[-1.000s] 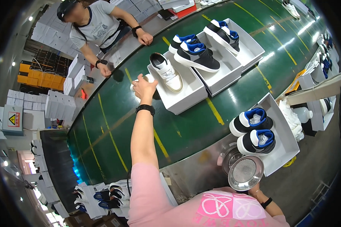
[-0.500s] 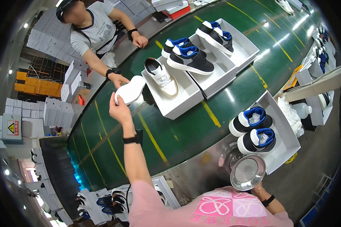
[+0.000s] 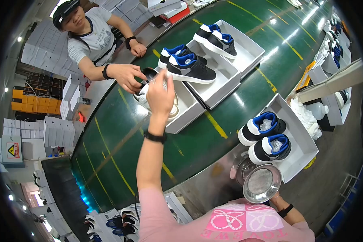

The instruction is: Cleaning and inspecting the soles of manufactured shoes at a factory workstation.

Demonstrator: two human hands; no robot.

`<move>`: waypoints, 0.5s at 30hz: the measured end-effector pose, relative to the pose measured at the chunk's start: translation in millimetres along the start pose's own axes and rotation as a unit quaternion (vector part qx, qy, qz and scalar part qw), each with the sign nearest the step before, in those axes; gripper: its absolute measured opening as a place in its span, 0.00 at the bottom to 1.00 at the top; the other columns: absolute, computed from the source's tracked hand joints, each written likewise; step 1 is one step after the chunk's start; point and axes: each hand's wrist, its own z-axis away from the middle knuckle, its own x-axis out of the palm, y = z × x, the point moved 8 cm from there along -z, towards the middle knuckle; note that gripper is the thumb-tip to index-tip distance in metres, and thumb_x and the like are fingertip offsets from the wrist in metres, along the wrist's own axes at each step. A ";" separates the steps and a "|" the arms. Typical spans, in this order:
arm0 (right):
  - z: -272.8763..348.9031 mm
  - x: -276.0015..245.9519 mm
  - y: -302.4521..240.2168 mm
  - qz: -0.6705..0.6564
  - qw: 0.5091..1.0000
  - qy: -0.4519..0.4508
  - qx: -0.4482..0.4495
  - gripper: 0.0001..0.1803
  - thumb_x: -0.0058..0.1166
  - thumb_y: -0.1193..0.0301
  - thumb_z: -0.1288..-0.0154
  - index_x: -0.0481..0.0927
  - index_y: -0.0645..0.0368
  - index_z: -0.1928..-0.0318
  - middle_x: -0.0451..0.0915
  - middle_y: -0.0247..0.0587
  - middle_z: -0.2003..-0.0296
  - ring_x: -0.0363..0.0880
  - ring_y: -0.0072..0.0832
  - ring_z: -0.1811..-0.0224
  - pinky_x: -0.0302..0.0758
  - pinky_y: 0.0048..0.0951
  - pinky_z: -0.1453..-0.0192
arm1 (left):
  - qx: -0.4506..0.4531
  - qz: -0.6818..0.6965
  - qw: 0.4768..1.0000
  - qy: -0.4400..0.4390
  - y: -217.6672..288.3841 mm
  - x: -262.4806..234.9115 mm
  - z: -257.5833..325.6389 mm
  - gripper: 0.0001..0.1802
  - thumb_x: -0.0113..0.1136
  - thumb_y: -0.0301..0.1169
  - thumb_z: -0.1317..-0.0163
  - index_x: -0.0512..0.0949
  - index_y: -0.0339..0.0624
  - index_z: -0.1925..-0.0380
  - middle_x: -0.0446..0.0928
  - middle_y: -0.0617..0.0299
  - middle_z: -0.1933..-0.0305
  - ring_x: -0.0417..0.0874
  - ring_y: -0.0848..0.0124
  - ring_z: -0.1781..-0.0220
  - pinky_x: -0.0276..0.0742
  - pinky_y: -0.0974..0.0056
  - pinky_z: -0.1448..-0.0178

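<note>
My left hand [image 3: 159, 94] reaches across the green belt and grips a white shoe [image 3: 142, 98] over an open white box [image 3: 187, 115]. A co-worker's hand [image 3: 127, 76] across the belt touches the same shoe from the far side. My right hand [image 3: 277, 200] is low at the near edge, mostly hidden under a round metal sieve [image 3: 262, 183] that it holds by the rim. A black band sits on each of my wrists.
The green conveyor belt [image 3: 121, 141] carries two more white boxes with black-and-blue shoes [image 3: 189, 66] [image 3: 213, 38]. Beside my right hand a box [image 3: 298, 137] holds another black-and-blue pair [image 3: 266, 135]. Stacks of white boxes [image 3: 52, 131] stand at the left.
Half a second ago my left hand held the white shoe out to the left of its box. Now the shoe is back over the box, and the co-worker's hand has come onto it.
</note>
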 end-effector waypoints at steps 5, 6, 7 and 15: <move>-6.7 -4.6 -1.0 -0.021 0.999 0.030 0.002 0.14 0.68 0.72 0.44 0.84 0.65 0.58 0.87 0.46 0.65 0.86 0.30 0.61 0.80 0.33 0.55 | 0.043 -0.179 0.975 -0.124 -16.4 84.9 -102.5 0.27 0.63 0.37 0.46 0.77 0.40 0.46 0.82 0.44 0.52 0.81 0.50 0.44 0.71 0.51 0.37; -9.7 -6.6 -2.3 -0.025 0.999 0.038 0.001 0.14 0.68 0.72 0.44 0.84 0.65 0.58 0.87 0.46 0.65 0.86 0.30 0.61 0.80 0.33 0.55 | -0.028 -0.245 0.931 -0.270 -36.4 114.8 -109.6 0.27 0.61 0.35 0.47 0.77 0.40 0.45 0.82 0.42 0.50 0.81 0.51 0.42 0.70 0.52 0.35; -12.1 -9.7 -2.5 -0.029 0.998 0.049 -0.001 0.15 0.68 0.72 0.44 0.84 0.65 0.58 0.87 0.46 0.65 0.86 0.29 0.61 0.80 0.33 0.55 | -0.019 -0.316 0.905 -0.283 -40.8 128.8 -107.7 0.23 0.59 0.32 0.47 0.81 0.41 0.49 0.83 0.44 0.51 0.83 0.55 0.44 0.66 0.54 0.33; -6.3 -38.2 0.2 -0.042 0.985 0.161 -0.054 0.15 0.69 0.70 0.43 0.84 0.65 0.58 0.86 0.43 0.67 0.83 0.25 0.63 0.80 0.32 0.57 | 0.170 -0.289 0.939 -0.079 -1.1 102.2 -100.4 0.08 0.59 0.25 0.50 0.86 0.45 0.71 0.84 0.55 0.72 0.85 0.61 0.62 0.66 0.56 0.31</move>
